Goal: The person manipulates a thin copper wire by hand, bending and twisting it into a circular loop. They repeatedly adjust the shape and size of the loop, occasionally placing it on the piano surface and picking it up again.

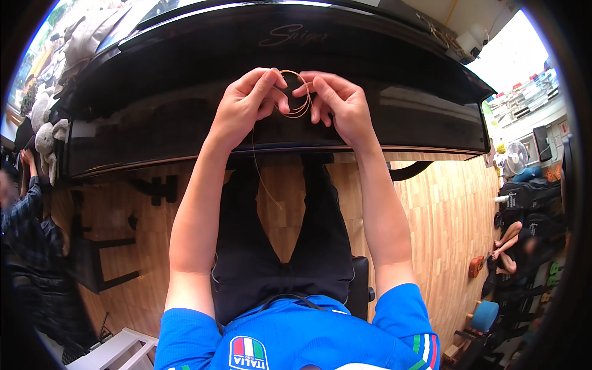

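A coil of thin copper-coloured wire (300,116) hangs between my two hands, in front of a glossy black piano (166,92). My left hand (250,102) is closed, thumb and fingers pinching the left side of the loops. On the other side, my right hand (342,102) has its fingers curled round the coil's right edge, thumb bent over them. From beneath my left hand a loose end of the wire trails down in a long curve over my lap. Some of the loops are hidden behind my fingers.
I sit on a black seat (359,290) over a wooden floor (431,228). Grey plush toys (46,139) lie at the piano's left end, near another person (28,209). At right are a person's bare legs (507,243), a small ukulele-like instrument (475,266) and a blue stool (485,316).
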The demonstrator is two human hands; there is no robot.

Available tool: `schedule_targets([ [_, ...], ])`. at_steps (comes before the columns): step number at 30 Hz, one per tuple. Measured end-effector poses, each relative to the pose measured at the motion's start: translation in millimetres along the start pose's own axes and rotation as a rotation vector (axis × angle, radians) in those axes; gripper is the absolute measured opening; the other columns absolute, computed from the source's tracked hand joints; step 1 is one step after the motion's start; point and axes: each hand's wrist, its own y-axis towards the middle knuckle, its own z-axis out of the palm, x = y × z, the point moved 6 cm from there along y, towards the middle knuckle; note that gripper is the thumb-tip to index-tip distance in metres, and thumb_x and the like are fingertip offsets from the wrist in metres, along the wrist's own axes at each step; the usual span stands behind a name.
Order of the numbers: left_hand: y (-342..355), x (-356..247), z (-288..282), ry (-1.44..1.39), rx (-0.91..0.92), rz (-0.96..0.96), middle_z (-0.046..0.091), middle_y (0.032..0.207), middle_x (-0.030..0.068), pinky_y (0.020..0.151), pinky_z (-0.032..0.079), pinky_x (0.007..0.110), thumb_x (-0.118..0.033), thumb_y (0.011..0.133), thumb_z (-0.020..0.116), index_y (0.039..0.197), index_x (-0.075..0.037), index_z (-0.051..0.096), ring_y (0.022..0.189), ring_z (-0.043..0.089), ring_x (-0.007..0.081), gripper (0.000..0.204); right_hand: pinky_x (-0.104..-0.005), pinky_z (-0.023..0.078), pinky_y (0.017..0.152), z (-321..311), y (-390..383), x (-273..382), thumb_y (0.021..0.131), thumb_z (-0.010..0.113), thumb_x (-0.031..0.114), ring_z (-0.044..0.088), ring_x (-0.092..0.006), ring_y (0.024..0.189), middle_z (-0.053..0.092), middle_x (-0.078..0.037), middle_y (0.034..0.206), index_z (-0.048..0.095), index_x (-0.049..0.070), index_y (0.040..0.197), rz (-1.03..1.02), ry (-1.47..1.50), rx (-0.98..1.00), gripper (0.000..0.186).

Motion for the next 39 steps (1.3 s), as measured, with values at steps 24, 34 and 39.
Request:
schedule_targets([
  [24,2.3,1.1,6.3,0.088,0.054,-0.057,0.065,0.071,0.0016,0.052,0.031,0.018,-0.029,0.106,0.054,0.100,-0.004,0.067,0.060,0.052,0.0012,0.029,-0.0319,0.058,0.083,0.4,-3.4,-3.5,0.090,0.073,0.009,0.070,-0.0179,0.085,0.075,-0.015,0.099,0.073,-0.003,0.114,0.060,0.200,0.349,0.026],
  [34,2.6,2.0,9.0,0.075,0.086,-0.104,0.061,0.068,-0.0021,0.052,0.029,0.017,-0.029,0.108,0.051,0.098,-0.005,0.066,0.061,0.050,0.0003,0.030,-0.0319,0.060,0.075,0.1,-3.1,-6.3,0.085,0.077,0.006,0.072,-0.0197,0.080,0.074,-0.016,0.095,0.073,-0.002,0.109,0.077,0.243,0.320,0.025],
  [39,5.7,5.7,9.0,0.034,0.064,-0.136,0.060,0.068,-0.0021,0.054,0.034,0.017,-0.029,0.107,0.052,0.096,-0.004,0.065,0.059,0.051,0.0010,0.031,-0.0299,0.060,0.073,2.9,1.3,-1.6,0.085,0.075,0.000,0.074,-0.0201,0.082,0.076,-0.017,0.093,0.074,-0.004,0.103,0.096,0.227,0.319,0.019],
])
